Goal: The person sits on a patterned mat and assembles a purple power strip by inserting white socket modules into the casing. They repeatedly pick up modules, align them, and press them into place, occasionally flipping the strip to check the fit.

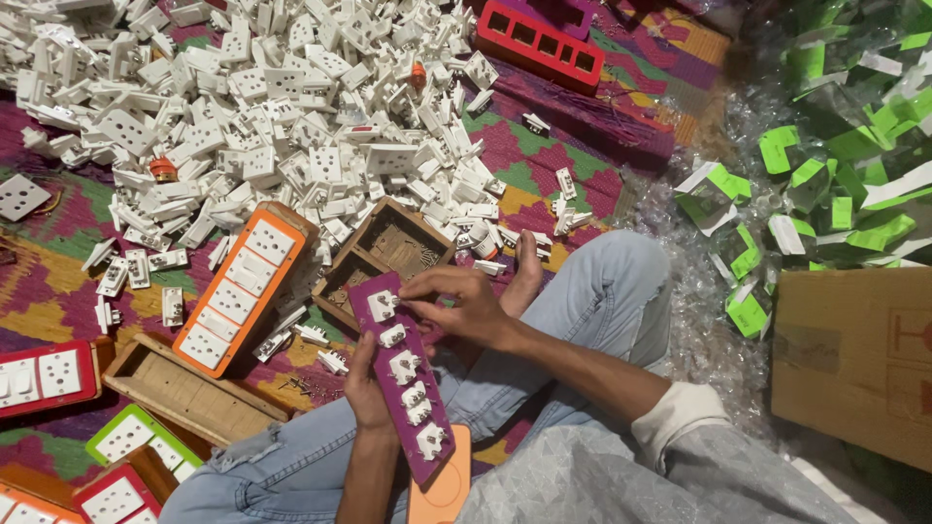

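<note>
My left hand (364,386) grips a long purple switchboard plate (408,403) from underneath, holding it over my lap. Several white socket modules sit in its slots. My right hand (456,299) pinches the top white socket module (382,305) at the plate's upper end, fingertips pressed on it. An orange plate (442,490) lies under the purple one on my jeans.
A big heap of loose white sockets (291,107) covers the patterned mat ahead. An orange-framed board with white sockets (238,291), wooden boxes (388,247), a red frame (539,44), red and green boards at left, green-and-white packets (835,165) and a cardboard box (854,359) at right.
</note>
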Demonstrator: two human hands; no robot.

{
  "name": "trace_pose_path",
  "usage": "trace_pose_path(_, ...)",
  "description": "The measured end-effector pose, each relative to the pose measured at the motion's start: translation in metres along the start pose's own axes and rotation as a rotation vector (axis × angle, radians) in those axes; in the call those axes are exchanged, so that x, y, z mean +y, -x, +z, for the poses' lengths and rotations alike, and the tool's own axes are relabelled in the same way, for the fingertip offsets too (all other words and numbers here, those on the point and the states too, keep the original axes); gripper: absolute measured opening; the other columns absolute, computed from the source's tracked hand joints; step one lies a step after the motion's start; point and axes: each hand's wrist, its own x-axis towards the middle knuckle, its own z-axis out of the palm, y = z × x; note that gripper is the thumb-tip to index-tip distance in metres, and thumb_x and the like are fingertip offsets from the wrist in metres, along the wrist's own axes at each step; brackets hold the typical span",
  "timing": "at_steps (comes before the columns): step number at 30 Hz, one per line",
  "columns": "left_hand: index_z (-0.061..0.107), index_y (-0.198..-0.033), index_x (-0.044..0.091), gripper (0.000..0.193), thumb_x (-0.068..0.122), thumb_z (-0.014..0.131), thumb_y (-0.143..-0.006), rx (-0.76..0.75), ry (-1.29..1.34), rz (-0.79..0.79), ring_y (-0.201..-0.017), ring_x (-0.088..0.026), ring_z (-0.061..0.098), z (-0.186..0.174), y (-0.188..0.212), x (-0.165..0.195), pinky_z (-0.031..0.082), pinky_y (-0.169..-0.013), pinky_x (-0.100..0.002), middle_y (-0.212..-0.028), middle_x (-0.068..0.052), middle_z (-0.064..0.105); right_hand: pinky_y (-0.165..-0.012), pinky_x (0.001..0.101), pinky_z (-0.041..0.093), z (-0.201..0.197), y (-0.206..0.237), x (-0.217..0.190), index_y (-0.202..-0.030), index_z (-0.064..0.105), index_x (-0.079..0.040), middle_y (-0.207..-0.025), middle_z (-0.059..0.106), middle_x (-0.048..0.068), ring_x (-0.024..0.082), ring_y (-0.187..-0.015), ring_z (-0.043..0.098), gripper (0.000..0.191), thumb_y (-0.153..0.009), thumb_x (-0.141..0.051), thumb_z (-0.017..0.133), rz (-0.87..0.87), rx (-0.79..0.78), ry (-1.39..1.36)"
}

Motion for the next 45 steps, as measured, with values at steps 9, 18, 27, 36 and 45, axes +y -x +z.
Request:
trace_pose_path(9,0.058,-0.126,-0.006,0.053,0.041,0.043,-0.107,-0.043,0.041,-0.015,-0.080,-0.025,0.074,0.0009,0.0009,0.0010,0.063,-0.060,-0.036,-0.105,-0.022,0.071,-0.081,0.0279,0.064,0.0028,0.0019,0.0035,-0.106,0.078,-0.005,-0.107,0.077,0.009,0.017,-0.095,0.077,0.020,-0.087,-0.002,0.080,-0.055,0.043,0.003)
trace_pose_path(18,0.058,-0.126,-0.006,0.057,0.045,0.043,-0.105,-0.029,0.040,-0.047,-0.080,-0.027,0.075,-0.0037,-0.0009,0.0014,0.063,-0.061,-0.036,-0.105,-0.022,0.072,-0.084,0.0300,0.062,0.0014,0.0011,0.0015,-0.108,0.077,-0.005,-0.109,0.078,0.010,0.020,-0.099,0.077,0.023,-0.085,-0.002,0.081,-0.124,0.006,0.077)
trace_pose_path(27,0.058,-0.129,-0.004,0.056,0.044,0.045,-0.104,-0.033,0.084,-0.061,-0.076,-0.027,0.076,-0.0038,0.0004,0.0025,0.063,-0.056,-0.034,-0.100,-0.021,0.073,-0.086,0.0312,0.062,-0.0038,-0.0031,-0.0043,-0.109,0.077,-0.004,-0.112,0.076,0.010,0.020,-0.102,0.075,0.023,-0.086,-0.003,0.080,-0.212,-0.025,0.095)
trace_pose_path(36,0.057,-0.132,-0.003,0.055,0.043,0.046,-0.105,-0.066,0.064,-0.044,-0.077,-0.027,0.076,0.0003,0.0016,0.0036,0.063,-0.059,-0.036,-0.102,-0.021,0.073,-0.074,0.0264,0.063,-0.0032,-0.0005,0.0008,-0.108,0.076,-0.004,-0.106,0.078,0.009,0.015,-0.088,0.077,0.023,-0.085,-0.002,0.080,-0.071,-0.001,-0.043)
trace_pose_path(45,0.055,-0.138,-0.001,0.055,0.041,0.044,-0.104,-0.078,0.202,-0.067,-0.087,-0.032,0.076,-0.0057,-0.0014,0.0015,0.064,-0.075,-0.045,-0.111,-0.020,0.072,-0.077,0.0293,0.060,-0.0038,0.0001,-0.0004,-0.108,0.075,-0.003,-0.102,0.077,0.008,0.018,-0.089,0.075,0.024,-0.084,-0.003,0.079,-0.102,0.029,-0.016)
